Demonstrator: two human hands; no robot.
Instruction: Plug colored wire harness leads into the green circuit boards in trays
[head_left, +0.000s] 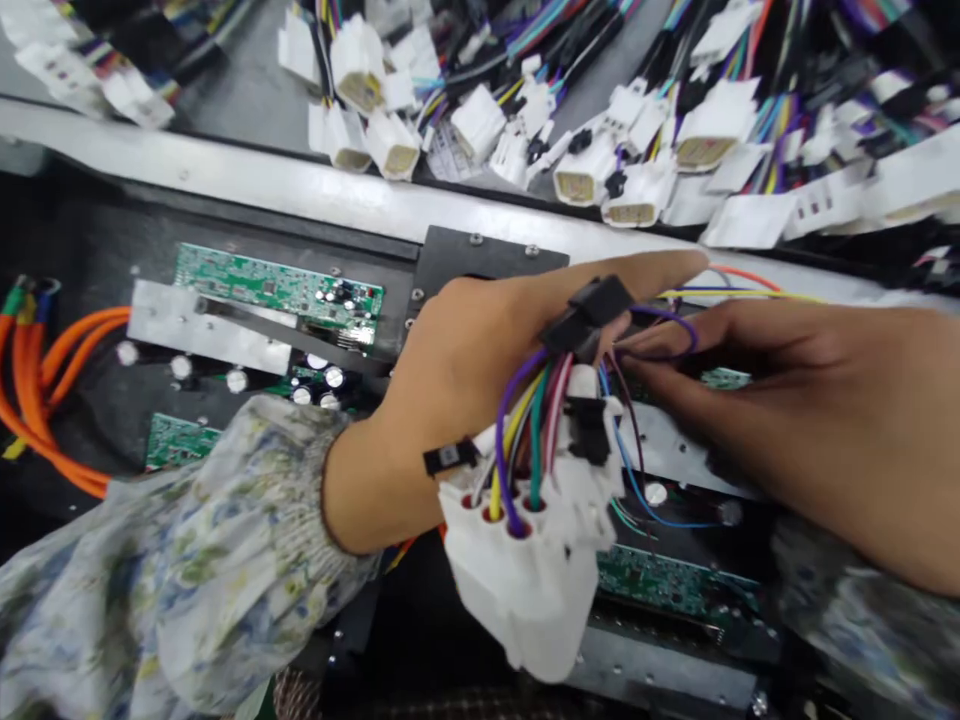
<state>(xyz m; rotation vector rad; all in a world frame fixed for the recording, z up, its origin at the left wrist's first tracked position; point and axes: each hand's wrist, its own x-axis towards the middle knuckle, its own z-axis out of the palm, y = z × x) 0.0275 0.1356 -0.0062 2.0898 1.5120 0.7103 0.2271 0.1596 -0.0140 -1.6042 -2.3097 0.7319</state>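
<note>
My left hand (472,370) is closed around a wiring harness, its fingertips partly hidden behind the wires. A large white connector (521,580) hangs below that hand, with purple, yellow, green and other wires running up from it. At the top of the bundle sits a small black connector (596,310), close to my left index finger. My right hand (817,390) is pinched at the thin wires just right of this black connector. A purple wire (679,320) loops beside its fingertips. Which wire lies between those fingers is partly hidden.
Below the hands lies a black housing with green circuit boards (277,290) and a metal plate (206,325). Thick orange cables (34,400) curve at the left. Beyond a silver rail (300,195), several harnesses with white connectors (712,125) lie along the back.
</note>
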